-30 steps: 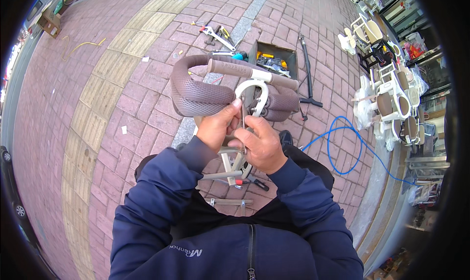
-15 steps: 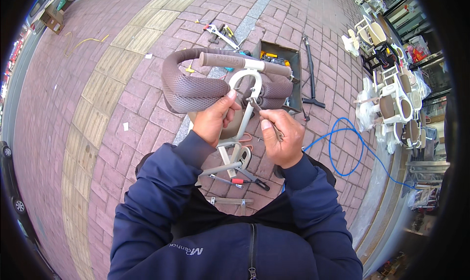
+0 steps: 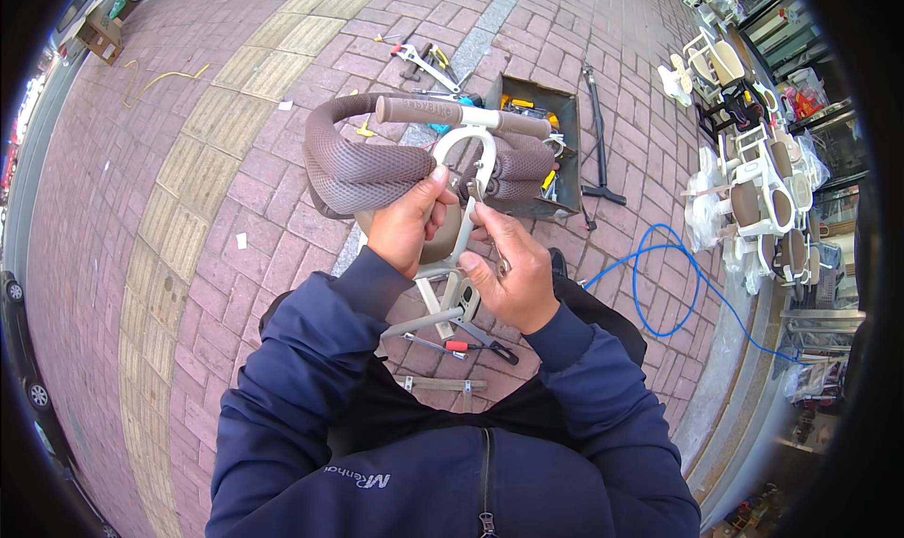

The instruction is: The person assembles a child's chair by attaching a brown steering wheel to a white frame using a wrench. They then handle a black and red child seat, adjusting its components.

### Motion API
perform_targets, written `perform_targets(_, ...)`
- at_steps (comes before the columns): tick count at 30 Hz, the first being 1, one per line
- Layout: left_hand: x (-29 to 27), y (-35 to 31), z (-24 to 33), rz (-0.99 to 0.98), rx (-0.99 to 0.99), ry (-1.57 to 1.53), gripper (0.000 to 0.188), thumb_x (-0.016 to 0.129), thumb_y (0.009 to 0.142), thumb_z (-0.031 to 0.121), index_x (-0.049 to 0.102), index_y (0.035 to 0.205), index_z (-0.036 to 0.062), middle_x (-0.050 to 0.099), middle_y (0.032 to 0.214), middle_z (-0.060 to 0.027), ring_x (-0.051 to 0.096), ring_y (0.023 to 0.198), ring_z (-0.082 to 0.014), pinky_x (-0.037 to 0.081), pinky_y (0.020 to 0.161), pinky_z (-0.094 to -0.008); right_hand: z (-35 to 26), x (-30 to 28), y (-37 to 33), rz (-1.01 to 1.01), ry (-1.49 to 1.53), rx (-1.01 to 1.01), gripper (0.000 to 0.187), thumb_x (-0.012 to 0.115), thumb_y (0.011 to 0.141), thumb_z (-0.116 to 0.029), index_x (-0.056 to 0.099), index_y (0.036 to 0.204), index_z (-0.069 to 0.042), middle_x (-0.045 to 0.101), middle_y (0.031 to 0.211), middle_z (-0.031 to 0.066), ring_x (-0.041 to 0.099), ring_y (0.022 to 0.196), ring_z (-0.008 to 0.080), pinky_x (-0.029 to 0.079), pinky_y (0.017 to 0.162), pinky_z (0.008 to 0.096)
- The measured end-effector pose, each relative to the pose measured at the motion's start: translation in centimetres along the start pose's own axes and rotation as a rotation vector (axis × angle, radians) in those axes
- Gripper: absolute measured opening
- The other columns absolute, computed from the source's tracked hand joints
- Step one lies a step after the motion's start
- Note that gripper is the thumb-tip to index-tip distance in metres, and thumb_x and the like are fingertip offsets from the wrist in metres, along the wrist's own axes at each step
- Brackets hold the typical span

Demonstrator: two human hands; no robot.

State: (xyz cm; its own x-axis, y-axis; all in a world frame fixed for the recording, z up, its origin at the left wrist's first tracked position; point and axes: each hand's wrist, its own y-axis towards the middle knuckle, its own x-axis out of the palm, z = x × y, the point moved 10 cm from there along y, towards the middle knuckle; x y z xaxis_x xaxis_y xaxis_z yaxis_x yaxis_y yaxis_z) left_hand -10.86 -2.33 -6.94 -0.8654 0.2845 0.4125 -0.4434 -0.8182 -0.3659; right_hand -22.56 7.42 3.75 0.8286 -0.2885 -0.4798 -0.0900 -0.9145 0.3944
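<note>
Head view: white fork [image 3: 489, 154], just below the handlebar [image 3: 480, 117].
Left hand [image 3: 405, 225] pinches it, seemingly for steadiness; right hand [image 3: 518, 273], half-curled beside it, loosely holds perhaps a wrench [image 3: 504, 267], mostly hidden.

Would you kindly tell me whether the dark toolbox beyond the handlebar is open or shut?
Open: no lid covers the toolbox, and yellow items show inside it.

This is an outdoor pavement [image 3: 160, 284], apparently before a shop [image 3: 841, 204]: it has pink bricks [image 3: 235, 312], 1 roadside car [image 3: 24, 345], an open toolbox [image 3: 567, 166], and white-brown seats [image 3: 759, 199] piled along the shopfront.
</note>
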Motion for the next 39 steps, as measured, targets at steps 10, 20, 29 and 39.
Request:
perform_targets(10, -0.6, 0.4, -0.6, 0.046, -0.009, 0.022, 0.046, 0.056, 0.106, 0.044, 0.067, 0.091, 0.0014, 0.048, 0.067, 0.0007, 0.041, 0.063, -0.0102, 0.033, 0.061, -0.0256, 4.0, 1.0, -1.5, 0.055, 0.085, 0.297, 0.038, 0.060, 0.101, -0.008, 0.062, 0.138, -0.003, 0.076, 0.100, 0.0175, 0.075, 0.080, 0.0268, 0.059, 0.074, 0.0363)
perform_targets(20, -1.4, 0.2, -0.7, 0.044, 0.011, 0.030, 0.046, 0.056, 0.106, 0.045, 0.066, 0.090, 0.0028, 0.048, 0.066, 0.0009, 0.040, 0.062, -0.0101, 0.033, 0.061, -0.0254, 5.2, 3.1, -3.0, 0.067, 0.072, 0.195, 0.040, 0.055, 0.106, -0.007, 0.056, 0.146, -0.003, 0.075, 0.105, 0.0139, 0.075, 0.081, 0.0168, 0.062, 0.068, 0.0315)
perform_targets(29, -1.3, -0.1, -0.3, 0.093, -0.007, 0.037, 0.048, 0.056, 0.105, 0.048, 0.067, 0.090, 0.0033, 0.051, 0.067, 0.0010, 0.043, 0.062, -0.0102, 0.035, 0.060, -0.0265, 2.3, -0.4, -0.4, 0.073, 0.066, 0.115, 0.035, 0.054, 0.105, -0.009, 0.062, 0.137, 0.002, 0.077, 0.097, 0.0131, 0.074, 0.080, 0.0153, 0.060, 0.072, 0.0294)
perform_targets(39, -0.4, -0.2, -0.7, 0.044, -0.028, 0.023, 0.048, 0.056, 0.106, 0.047, 0.067, 0.092, 0.0026, 0.051, 0.067, 0.0011, 0.043, 0.062, -0.0100, 0.035, 0.060, -0.0260, 4.0, -0.7, 0.0, 0.036, 0.013, 0.214, 0.038, 0.056, 0.104, -0.009, 0.061, 0.141, -0.003, 0.077, 0.093, 0.0129, 0.074, 0.076, 0.0183, 0.059, 0.068, 0.0319)
